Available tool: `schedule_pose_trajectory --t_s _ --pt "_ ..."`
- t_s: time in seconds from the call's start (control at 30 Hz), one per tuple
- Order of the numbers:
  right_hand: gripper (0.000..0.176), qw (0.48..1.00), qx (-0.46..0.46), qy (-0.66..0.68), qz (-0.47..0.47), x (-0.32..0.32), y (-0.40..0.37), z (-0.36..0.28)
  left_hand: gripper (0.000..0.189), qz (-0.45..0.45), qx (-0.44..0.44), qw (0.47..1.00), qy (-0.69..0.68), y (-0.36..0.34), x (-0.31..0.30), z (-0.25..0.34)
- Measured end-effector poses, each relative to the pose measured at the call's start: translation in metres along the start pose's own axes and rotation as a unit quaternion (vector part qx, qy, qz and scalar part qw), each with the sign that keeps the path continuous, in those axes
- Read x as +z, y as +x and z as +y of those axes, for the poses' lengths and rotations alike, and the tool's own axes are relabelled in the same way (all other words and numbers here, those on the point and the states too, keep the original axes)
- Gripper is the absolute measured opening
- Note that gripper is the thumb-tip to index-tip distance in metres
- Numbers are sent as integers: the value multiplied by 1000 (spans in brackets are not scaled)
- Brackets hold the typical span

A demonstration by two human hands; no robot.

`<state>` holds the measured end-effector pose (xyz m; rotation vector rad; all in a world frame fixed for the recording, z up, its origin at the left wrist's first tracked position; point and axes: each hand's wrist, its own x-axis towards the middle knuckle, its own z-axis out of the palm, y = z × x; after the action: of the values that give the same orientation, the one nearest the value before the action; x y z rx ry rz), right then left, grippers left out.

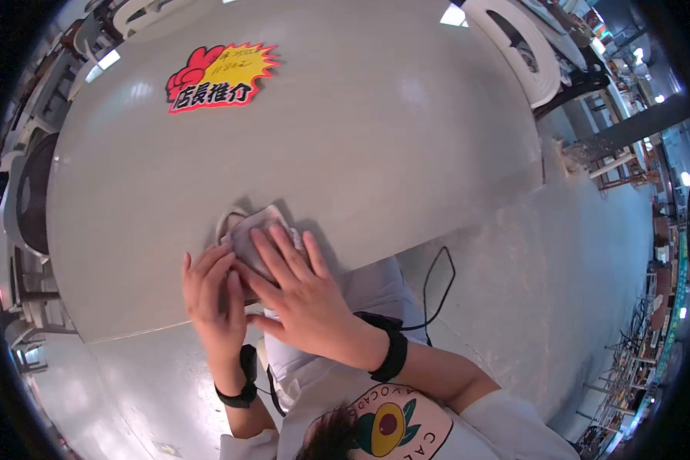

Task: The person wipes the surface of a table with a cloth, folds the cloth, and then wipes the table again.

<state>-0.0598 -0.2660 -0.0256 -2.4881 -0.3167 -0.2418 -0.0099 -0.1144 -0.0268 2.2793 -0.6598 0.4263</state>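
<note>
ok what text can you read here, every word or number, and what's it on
"店長推介": red-and-yellow starburst sign on table
Handwriting on the sign's yellow part: too blurred
"AVOCADO", probably: T-shirt print
"CAL": same print, rest unseen
Green strip, far right: too small

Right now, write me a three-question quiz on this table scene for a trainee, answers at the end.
1. True or false: the person's right hand rests on the cloth.
2. What colour is the starburst on the sign? A) Green B) Yellow C) Blue
3. How many black wristbands does the person wear?

Key:
1. True.
2. B.
3. Two, one on each wrist.
</note>
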Motion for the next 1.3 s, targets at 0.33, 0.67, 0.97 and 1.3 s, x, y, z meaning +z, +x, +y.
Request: schedule_pose_trajectory --t_s 0.33,0.67,0.97,1.3 --pt "58 999 -27 -22 38 6 -9 6 27 -39 -46 997 -53 2 12 12" --pt "62 997 -53 38 -34 -9 -22 20 31 -90 -9 993 -77 16 20 53" --pt "49 992 -84 77 -58 -80 -48 19 44 -98 33 992 -75 15 25 48" --pt "62 905 -290 311 -12 -94 -33 -66 33 -65 -10 995 -68 10 24 57"
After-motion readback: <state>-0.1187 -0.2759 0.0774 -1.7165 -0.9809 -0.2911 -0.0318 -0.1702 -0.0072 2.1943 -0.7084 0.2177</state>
